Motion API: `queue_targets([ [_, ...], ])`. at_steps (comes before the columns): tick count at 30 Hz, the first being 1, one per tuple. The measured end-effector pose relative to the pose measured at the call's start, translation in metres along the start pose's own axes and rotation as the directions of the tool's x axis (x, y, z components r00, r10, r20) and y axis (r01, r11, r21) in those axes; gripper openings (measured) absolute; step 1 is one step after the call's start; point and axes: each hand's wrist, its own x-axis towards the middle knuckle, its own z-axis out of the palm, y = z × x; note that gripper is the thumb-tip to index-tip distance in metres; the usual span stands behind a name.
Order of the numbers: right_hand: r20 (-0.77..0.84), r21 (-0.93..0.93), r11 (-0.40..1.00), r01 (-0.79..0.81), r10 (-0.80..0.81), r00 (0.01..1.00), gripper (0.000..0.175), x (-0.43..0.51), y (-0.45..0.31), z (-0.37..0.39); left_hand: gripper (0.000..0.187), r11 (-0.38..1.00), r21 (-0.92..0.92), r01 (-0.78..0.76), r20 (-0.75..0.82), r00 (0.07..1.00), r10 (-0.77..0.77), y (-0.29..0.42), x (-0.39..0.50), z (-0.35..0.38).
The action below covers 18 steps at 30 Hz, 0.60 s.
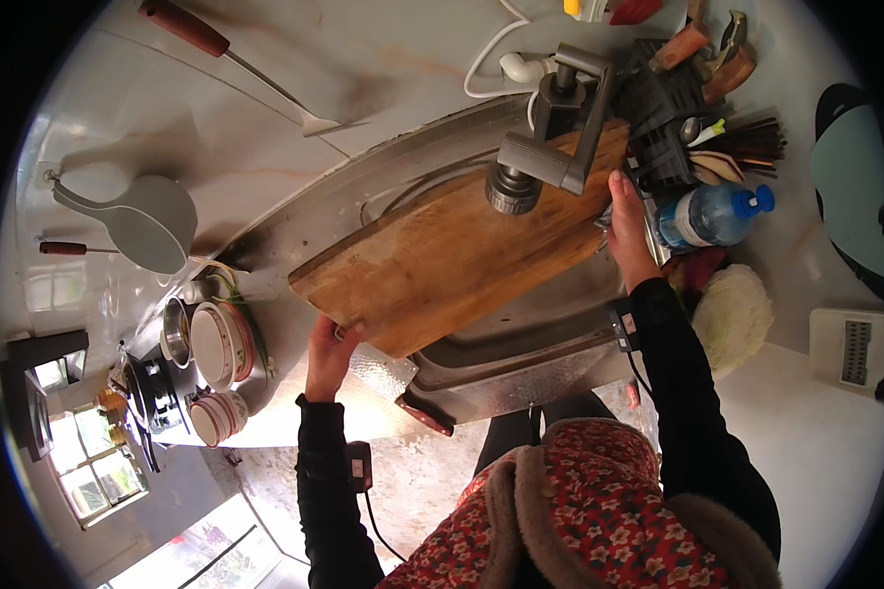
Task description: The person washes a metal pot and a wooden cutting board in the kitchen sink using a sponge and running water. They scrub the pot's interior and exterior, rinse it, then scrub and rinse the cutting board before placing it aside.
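A long wooden cutting board (442, 258) is held slantwise over the stainless steel sink (538, 313). My left hand (331, 353) grips its near left corner, thumb on top. On the right, my right hand (628, 224) holds the opposite end, with the thumb along its edge. The dark grey faucet (541, 166) extends over the board and hides part of its far side. Beside my left hand lies a cleaver (390, 372), its riveted handle at the sink's near left corner. How far the board rests on the sink rim cannot be told.
Right of the sink are a blue pump bottle (707, 213), a cabbage (733, 316) and a black utensil rack (659, 147). Stacked plates (217, 346) and bowls (217, 420) stand at left. A grey ladle (144, 221) and a spatula (265, 81) hang on the wall.
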Motion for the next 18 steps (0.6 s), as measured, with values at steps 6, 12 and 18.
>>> queue_targets([
  [6,-0.076,-0.197,0.978,0.067,-0.083,0.994,0.039,-0.010,-0.039,0.001,0.036,1.000,-0.016,-0.007,-0.018,1.000,0.007,-0.019,0.032,0.017],
  [12,-0.096,-0.333,0.927,0.172,-0.215,0.972,0.038,-0.017,-0.073,-0.001,0.035,1.000,-0.024,0.017,0.038,0.999,-0.016,-0.048,0.062,0.037],
  [18,-0.121,-0.512,0.820,0.256,-0.364,0.924,0.040,-0.013,-0.097,-0.008,0.037,0.987,-0.098,0.125,0.111,0.987,-0.114,-0.081,0.081,0.078],
])
